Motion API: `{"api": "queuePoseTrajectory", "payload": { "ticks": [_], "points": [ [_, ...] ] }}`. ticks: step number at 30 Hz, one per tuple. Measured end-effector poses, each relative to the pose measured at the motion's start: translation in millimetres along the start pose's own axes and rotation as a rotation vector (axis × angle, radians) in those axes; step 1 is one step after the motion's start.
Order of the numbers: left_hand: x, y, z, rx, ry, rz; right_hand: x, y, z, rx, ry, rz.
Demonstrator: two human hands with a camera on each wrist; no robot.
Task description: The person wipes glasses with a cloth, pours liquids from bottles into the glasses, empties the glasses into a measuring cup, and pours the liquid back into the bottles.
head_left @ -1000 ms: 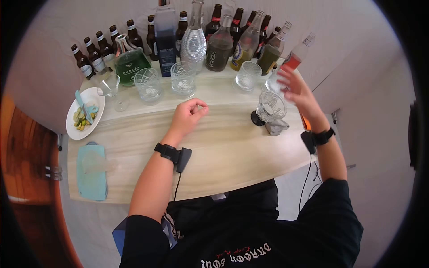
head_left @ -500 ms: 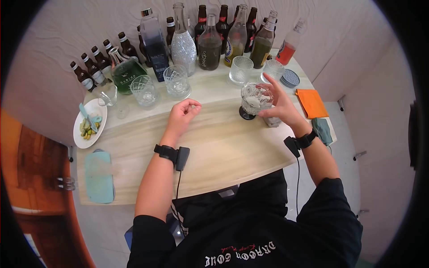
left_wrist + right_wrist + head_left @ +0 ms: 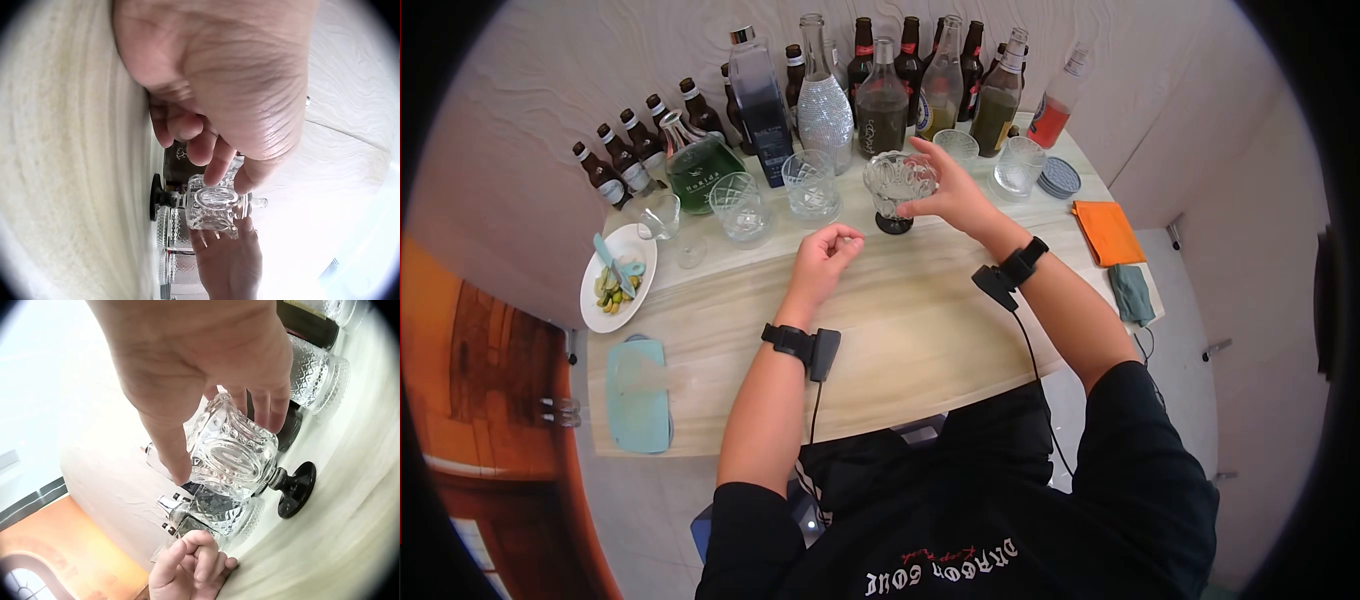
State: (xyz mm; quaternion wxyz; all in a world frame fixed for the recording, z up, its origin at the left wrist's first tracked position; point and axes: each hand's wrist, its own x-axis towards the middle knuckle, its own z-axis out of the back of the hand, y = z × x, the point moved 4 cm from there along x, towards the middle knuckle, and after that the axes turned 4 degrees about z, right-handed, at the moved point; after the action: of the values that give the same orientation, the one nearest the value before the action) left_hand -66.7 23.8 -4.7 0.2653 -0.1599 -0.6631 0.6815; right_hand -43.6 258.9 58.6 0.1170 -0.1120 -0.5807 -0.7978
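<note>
- Your right hand (image 3: pixel 965 205) grips the bowl of the footed glass (image 3: pixel 890 180) between thumb and fingers; the glass is upright in front of the bottles. The bowl is smooth and flares at the rim, so a loose pinch could let it slip.
- Its black foot (image 3: pixel 895 223) is at or near the surface (image 3: pixel 900 330); you cannot tell whether it touches. If it hangs just above, an early release could drop it; if it drags, the glass could tip.
- The cut-glass tumbler (image 3: pixel 810 185) stands to the left, so a wide sideways swing could knock glass on glass.
- The dark bottle (image 3: pixel 882 112) stands behind the bowl; reaching too far back could topple it.
- Your left hand (image 3: pixel 822 262) is loosely curled, holding nothing, near the foot; a careless shift could bump it.
- Your right wrist's cable (image 3: pixel 1040 385) hangs past the front edge; a snag could jerk your grip.
</note>
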Motion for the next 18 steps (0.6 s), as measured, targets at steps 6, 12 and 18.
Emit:
{"api": "queuePoseTrajectory", "payload": {
  "ticks": [6, 12, 18],
  "points": [
    [1, 0, 1, 0.020, 0.000, 0.007, 18, -8, -5, -0.113, -0.098, 0.016],
    [0, 4, 0, -0.033, 0.008, 0.019, -44, 52, 20, -0.468, -0.040, 0.017],
    [-2, -7, -5, -0.104, 0.028, -0.039, -134, 55, 84, -0.851, 0.102, -0.162]
  ]
}}
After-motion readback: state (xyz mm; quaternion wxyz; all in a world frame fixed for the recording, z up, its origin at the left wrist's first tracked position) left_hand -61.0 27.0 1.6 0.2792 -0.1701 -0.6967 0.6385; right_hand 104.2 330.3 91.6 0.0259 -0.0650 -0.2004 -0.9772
